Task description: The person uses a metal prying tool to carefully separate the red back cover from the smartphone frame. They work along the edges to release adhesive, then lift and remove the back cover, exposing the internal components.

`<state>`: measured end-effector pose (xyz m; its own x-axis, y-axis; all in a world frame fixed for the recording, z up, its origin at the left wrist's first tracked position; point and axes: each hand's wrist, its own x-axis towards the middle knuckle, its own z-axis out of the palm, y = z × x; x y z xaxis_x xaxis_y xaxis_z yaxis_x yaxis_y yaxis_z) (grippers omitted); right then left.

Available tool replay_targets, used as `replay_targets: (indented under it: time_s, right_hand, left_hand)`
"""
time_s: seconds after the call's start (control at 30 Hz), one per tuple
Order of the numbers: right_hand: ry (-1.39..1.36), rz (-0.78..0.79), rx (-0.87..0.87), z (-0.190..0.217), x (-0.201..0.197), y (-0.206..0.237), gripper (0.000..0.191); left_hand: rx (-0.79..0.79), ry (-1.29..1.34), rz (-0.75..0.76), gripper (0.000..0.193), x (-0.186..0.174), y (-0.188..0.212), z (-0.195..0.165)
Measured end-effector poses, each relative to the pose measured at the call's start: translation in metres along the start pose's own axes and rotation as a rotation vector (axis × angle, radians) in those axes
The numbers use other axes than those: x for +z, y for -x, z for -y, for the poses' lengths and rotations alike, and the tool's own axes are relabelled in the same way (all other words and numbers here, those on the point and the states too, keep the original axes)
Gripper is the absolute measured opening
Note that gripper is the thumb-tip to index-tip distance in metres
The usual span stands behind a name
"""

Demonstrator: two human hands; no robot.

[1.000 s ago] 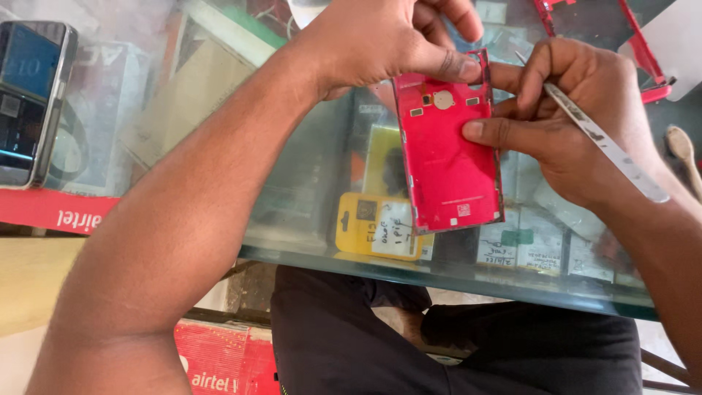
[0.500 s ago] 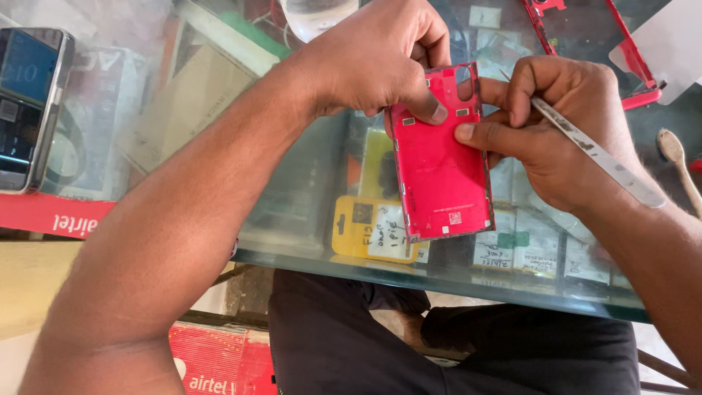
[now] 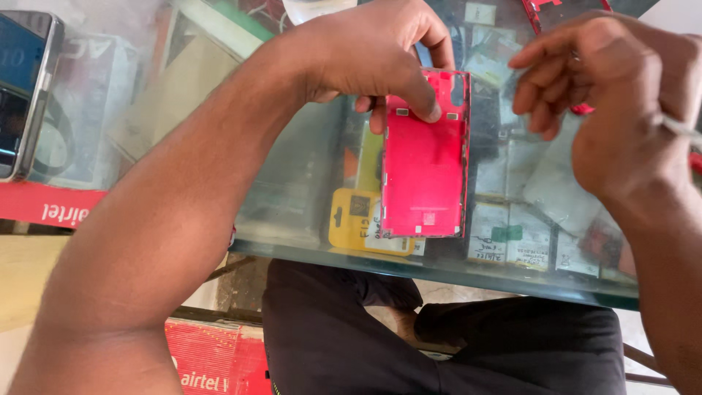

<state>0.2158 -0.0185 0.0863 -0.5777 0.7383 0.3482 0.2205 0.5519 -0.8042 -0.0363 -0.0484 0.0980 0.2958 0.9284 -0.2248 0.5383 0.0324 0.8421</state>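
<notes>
Red phone back panel [image 3: 424,157] lies flat on the glass worktop [image 3: 292,197], its lower edge close to the worktop's near rim. We pin its top edge with our left hand [image 3: 365,55], thumb pressed on the panel and fingers curled behind it. Our right hand [image 3: 614,102] hovers just beside it, fingers loosely bent around a thin metal tool [image 3: 684,128]; whether that grip is tight we cannot tell. Risks as we judge them: thumb pressure sliding the panel toward the rim, or the tool scratching the glass
</notes>
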Motion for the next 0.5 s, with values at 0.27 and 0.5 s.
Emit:
replay_targets:
  time_s: [0.27, 0.5]
  right_hand:
    - [-0.112, -0.106, 0.018, -0.001, -0.003, 0.023, 0.027]
    - [0.048, -0.076, 0.300, 0.044, 0.045, 0.058, 0.008]
  left_hand:
    - [-0.037, -0.033, -0.035, 0.038, 0.010, 0.001, 0.004]
    - [0.002, -0.081, -0.017, 0.031, 0.013, 0.000, 0.014]
